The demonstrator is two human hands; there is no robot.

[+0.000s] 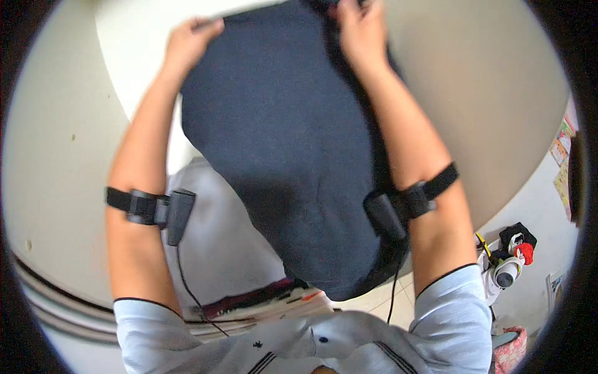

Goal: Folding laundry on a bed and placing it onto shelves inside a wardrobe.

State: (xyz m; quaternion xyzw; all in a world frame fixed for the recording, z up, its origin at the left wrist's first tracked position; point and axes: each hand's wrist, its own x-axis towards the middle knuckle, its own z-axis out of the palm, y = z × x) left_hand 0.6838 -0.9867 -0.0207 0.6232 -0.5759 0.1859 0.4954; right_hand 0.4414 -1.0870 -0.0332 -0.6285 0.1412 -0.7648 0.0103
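Note:
A dark navy cloth, seemingly a garment [280, 121], is stretched between my two hands near the top of the view. My left hand [189, 44] pinches its upper left edge between thumb and fingers. The upper right part is gripped by my right hand [364, 35], whose fingertips are partly cut off by the picture's top. From there the cloth hangs towards my body, its lower end rounded and loose. Partly behind it, at the lower left, lies a pale grey cloth [219, 233] with a dark red band along its near edge.
Curved pale surfaces [60, 177] spread on both sides of the cloth. Black straps with devices [181, 217] and cables circle both forearms. At the right stand a white round camera-like device [507, 276] and a red item [525, 252]. Pink patterned fabric [511, 350] sits lower right.

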